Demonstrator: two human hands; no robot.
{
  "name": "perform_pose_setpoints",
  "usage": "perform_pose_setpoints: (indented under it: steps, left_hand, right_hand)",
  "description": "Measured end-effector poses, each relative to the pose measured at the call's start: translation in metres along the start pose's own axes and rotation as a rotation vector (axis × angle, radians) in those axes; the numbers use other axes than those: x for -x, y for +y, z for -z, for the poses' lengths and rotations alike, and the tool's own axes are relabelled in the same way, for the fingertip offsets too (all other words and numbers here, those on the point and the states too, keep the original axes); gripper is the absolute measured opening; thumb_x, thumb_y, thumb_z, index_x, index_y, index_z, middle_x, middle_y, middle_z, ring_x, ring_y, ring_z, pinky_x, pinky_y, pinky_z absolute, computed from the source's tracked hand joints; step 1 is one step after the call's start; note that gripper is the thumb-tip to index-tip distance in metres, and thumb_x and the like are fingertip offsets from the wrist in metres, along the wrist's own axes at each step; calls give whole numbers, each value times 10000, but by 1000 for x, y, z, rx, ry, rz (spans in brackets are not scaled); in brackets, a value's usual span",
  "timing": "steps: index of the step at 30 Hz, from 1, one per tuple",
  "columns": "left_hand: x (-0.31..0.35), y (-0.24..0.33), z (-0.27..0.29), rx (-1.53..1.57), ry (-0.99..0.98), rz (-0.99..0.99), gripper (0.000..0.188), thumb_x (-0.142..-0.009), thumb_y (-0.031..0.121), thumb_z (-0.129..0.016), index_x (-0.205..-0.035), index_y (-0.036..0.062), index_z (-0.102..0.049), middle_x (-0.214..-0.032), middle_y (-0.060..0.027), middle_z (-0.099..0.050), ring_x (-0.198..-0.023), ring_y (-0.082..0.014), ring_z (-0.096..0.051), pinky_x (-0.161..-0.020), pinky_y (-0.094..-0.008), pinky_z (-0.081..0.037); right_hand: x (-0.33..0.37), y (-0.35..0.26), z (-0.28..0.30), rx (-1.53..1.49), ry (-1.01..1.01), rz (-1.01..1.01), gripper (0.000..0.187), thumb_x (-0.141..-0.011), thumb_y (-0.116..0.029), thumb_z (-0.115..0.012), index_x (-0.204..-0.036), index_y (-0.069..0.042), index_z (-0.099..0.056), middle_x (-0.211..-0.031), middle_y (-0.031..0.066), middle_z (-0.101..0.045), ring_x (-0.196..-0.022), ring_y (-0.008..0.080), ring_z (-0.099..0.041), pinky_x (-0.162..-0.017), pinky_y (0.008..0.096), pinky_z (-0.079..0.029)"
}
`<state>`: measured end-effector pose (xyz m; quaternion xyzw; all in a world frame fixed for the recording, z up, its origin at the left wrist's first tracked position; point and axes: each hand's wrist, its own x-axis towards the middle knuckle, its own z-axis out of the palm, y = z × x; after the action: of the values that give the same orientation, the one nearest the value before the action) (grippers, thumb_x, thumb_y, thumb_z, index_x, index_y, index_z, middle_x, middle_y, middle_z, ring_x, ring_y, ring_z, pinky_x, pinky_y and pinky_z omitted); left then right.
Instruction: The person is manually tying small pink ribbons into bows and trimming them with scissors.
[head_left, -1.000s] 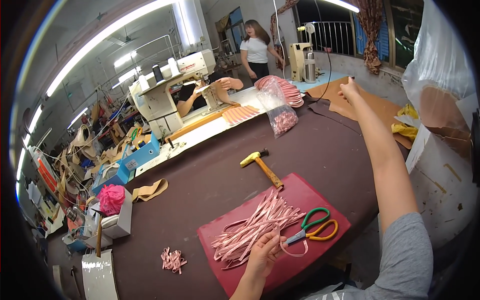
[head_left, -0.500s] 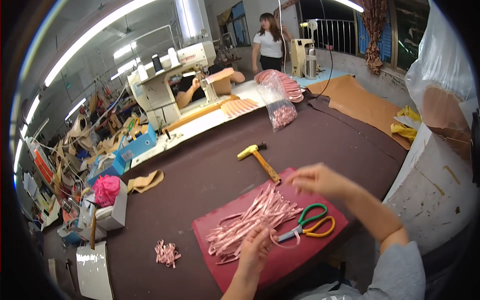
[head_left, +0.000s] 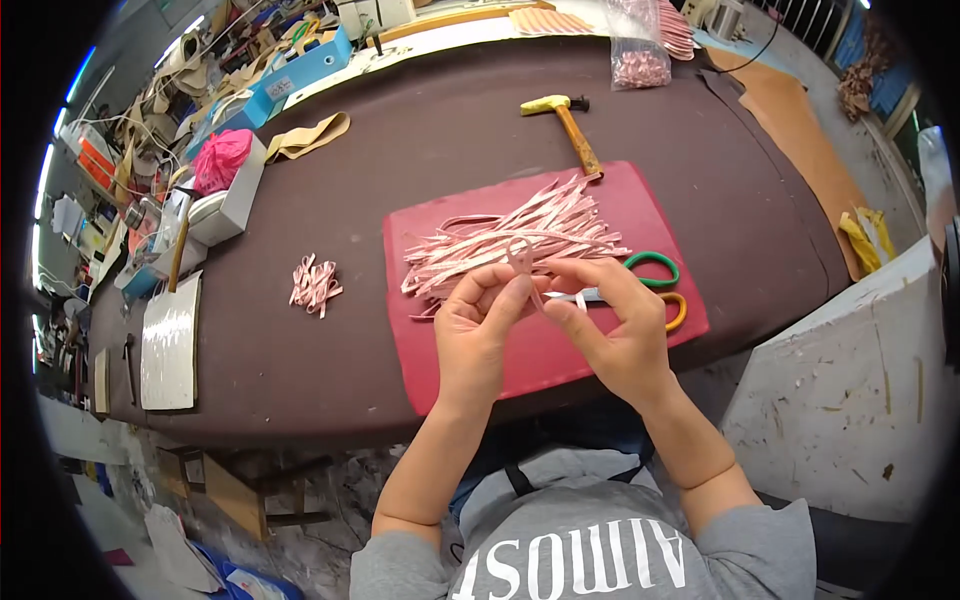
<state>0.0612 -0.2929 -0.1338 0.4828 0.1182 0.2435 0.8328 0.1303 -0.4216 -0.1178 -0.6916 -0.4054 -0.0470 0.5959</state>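
Note:
Both hands are raised over the near side of a red mat (head_left: 455, 385). A thin pink strip (head_left: 521, 258), bent into a loop at its top, stands between them. My left hand (head_left: 485, 315) pinches it between thumb and fingers. My right hand (head_left: 610, 315) has its thumb and fingers at the strip's lower part, closed on it. Behind the hands, a heap of long pink strips (head_left: 530, 225) covers much of the mat. Scissors with one green and one orange handle (head_left: 655, 270) lie under and beside my right hand, their blades partly hidden.
A hammer (head_left: 578, 140) rests at the mat's far edge. Left of the mat lies a small pile of short pink pieces (head_left: 315, 285). Farther left are a tan strap (head_left: 308, 136), a white box (head_left: 235, 205) with a pink bag and a pale board (head_left: 170, 350). A clear bag (head_left: 640, 65) sits at the back.
My right hand has come down and left to meet my left hand at the strip. The strip now forms a raised loop. The view has tilted down.

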Motion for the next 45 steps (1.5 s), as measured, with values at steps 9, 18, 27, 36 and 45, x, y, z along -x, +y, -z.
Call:
perform_pose_setpoints:
  steps: [9, 18, 27, 36, 45]
  left_hand:
    - [26, 4, 10, 201, 165, -22, 166, -921, 81, -624, -1059, 71, -532, -947, -109, -672, -871, -198, -676, -772, -247, -534]
    - [14, 4, 18, 238, 101, -64, 186, -946, 74, -576, -1096, 63, -467, -890, -74, -641, -783, -185, -673, -765, -264, -536]
    - [-16, 7, 13, -186, 36, -34, 119, -906, 19, -551, -1013, 38, -502, -859, -104, -621, -634, -147, -582, -660, -241, -474]
    - [-7, 10, 18, -364, -8, 138, 230, -874, -23, -602, -1059, 27, -474, -848, -98, -645, -632, -144, -624, -599, -219, -486]
    - [3, 21, 30, -503, -264, 218, 303, -825, -72, -639, -1037, 30, -449, -821, -117, -657, -643, -160, -637, -574, -231, -509]
  right_hand:
    - [49, -17, -12, -317, -86, -417, 203, -883, -76, -651, -1080, -26, -644, -891, 43, -648, -624, 112, -539, -562, 208, -447]
    - [15, 24, -37, -1090, 120, -677, 130, -928, -88, -622, -1043, -29, -631, -819, 12, -611, -568, 67, -483, -506, 173, -389]
    - [-6, 34, -15, -339, 71, -191, 130, -856, 11, -678, -976, -10, -631, -834, 31, -619, -603, 66, -507, -542, 180, -446]
    - [-14, 31, -2, -304, -93, -283, 179, -804, 81, -668, -947, -22, -636, -863, 44, -652, -633, 70, -505, -538, 163, -407]
    - [-45, 41, 4, -459, -532, -443, 108, -810, -1, -660, -913, -37, -664, -820, 22, -643, -579, 51, -477, -523, 176, -378]
